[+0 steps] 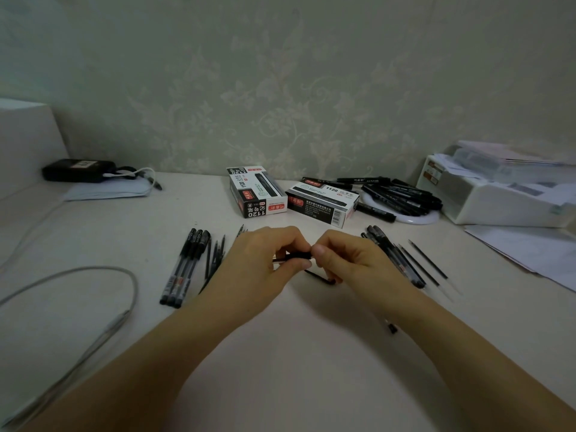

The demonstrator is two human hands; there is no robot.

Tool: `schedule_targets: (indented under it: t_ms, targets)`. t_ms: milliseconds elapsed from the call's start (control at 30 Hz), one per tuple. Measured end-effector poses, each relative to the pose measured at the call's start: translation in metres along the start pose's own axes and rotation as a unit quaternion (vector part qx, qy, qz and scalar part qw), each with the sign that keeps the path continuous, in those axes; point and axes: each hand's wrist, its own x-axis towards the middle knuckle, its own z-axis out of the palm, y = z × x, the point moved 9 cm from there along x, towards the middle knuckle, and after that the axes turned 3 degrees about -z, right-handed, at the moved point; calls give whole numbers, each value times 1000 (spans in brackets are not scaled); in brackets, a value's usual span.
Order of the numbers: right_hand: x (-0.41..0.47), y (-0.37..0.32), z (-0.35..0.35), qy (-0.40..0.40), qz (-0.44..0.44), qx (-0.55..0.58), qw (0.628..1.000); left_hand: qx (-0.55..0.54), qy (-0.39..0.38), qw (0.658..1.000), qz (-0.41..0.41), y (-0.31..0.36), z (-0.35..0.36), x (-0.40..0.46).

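Both hands pinch one black pen [296, 256] between them, just above the table [296, 353]. The left hand [261, 263] curls round its clear end and the right hand [355, 260] nips its black end with thumb and forefinger. Just under the grip lies a thin black piece [321, 277]. To the left lie three capped pens [184, 266] and loose refills [215, 260]; to the right, more pens [396, 257]. Beyond stand a box [258, 191] and a second box [321, 201]. Both forearms reach in from the near side, knuckles up.

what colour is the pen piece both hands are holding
Black; the pen piece shows best in the head view.
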Motion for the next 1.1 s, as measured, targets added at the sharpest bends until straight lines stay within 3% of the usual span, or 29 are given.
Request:
schedule_targets:
  t_ms: [200,267,333,400,500,633,800,1100]
  targets:
    - [0,8,0,13,40,68,997,50,37,998,26,8,-7,-1]
    - [-1,10,-6,42,39,-29,998,49,34,998,16,5,-7,0]
    - [-2,10,-13,60,28,-197,978,31,51,998,-18,-3,-11,0]
    - [-2,11,-12,37,27,-305,951,18,68,996,-56,-13,-14,0]
    - [-3,19,-1,-29,33,-362,931,21,54,995,-79,-21,-12,1]
    - [-2,12,-3,-4,-2,-329,944,38,8,996,-83,-24,-4,1]
    - [-2,6,-26,99,-8,-172,980,50,-15,995,-89,-25,-2,1]
    - [0,-1,-13,58,-24,-119,991,22,-30,997,-62,-14,1,0]
